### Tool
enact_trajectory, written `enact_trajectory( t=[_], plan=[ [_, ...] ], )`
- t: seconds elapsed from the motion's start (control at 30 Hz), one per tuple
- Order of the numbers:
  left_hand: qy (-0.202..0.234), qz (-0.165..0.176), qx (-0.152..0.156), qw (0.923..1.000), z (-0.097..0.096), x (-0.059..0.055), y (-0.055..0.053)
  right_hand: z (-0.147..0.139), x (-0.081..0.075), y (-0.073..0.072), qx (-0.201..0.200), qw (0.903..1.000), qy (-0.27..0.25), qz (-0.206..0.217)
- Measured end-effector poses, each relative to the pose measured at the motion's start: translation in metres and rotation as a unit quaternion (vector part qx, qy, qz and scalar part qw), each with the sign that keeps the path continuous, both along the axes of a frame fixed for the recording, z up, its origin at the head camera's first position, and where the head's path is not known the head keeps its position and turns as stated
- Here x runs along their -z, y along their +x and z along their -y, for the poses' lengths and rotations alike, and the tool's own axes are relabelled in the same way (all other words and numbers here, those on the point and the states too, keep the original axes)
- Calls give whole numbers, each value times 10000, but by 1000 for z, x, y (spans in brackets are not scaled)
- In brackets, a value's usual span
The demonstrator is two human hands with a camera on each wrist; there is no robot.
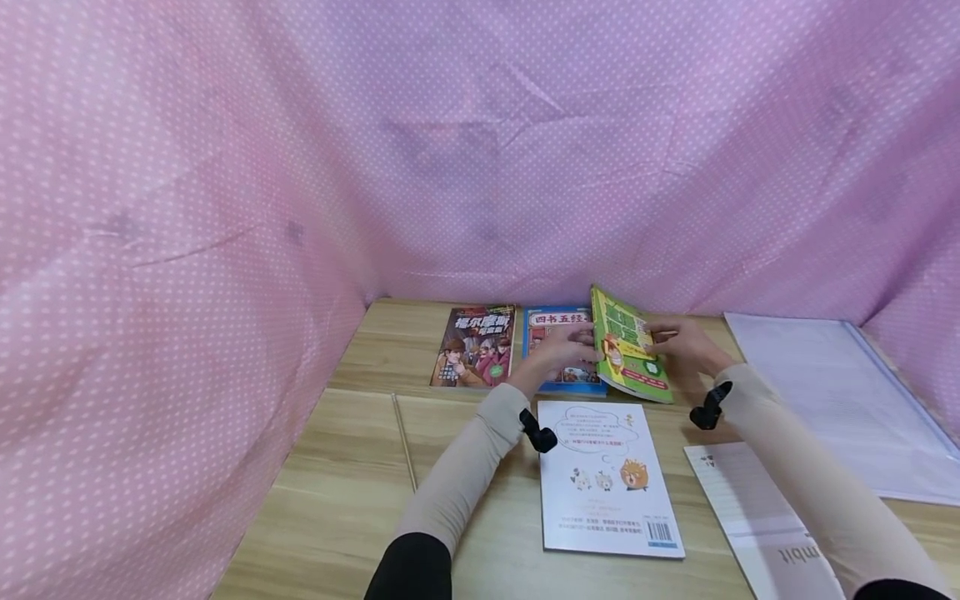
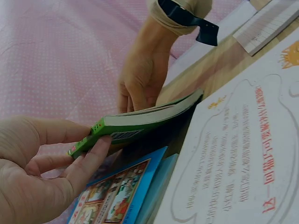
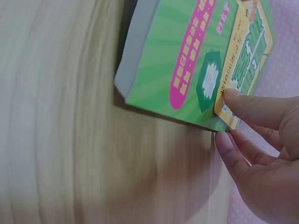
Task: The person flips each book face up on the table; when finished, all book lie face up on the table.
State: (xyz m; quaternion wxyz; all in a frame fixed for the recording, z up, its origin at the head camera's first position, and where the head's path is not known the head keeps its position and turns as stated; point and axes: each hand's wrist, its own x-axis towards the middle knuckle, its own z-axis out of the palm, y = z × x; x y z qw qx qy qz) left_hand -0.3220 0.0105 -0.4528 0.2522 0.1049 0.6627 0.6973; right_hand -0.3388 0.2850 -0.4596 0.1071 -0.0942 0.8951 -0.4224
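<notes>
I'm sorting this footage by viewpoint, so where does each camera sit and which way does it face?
Head: worn on the head, facing forward and down over the table; left hand, right hand and beige sleeves show.
Left wrist: worn there, looking at the left hand on the spine of the green book; the right hand shows beyond.
Right wrist: worn there, looking at the green book's front cover; the right hand shows.
Shared: both wrist views show the green book and right hand.
</notes>
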Motion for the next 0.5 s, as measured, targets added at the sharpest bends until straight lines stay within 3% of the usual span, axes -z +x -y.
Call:
enact_trajectory(
  t=[0.3, 0.5],
  plan=[
    [-166, 121, -206, 9996, -14, 14, 2, -20, 2, 5, -26, 9996, -145, -250],
    [-96, 166, -214, 9996, -22, 17, 4, -28, 1, 8, 128, 9992, -86, -356]
  ],
)
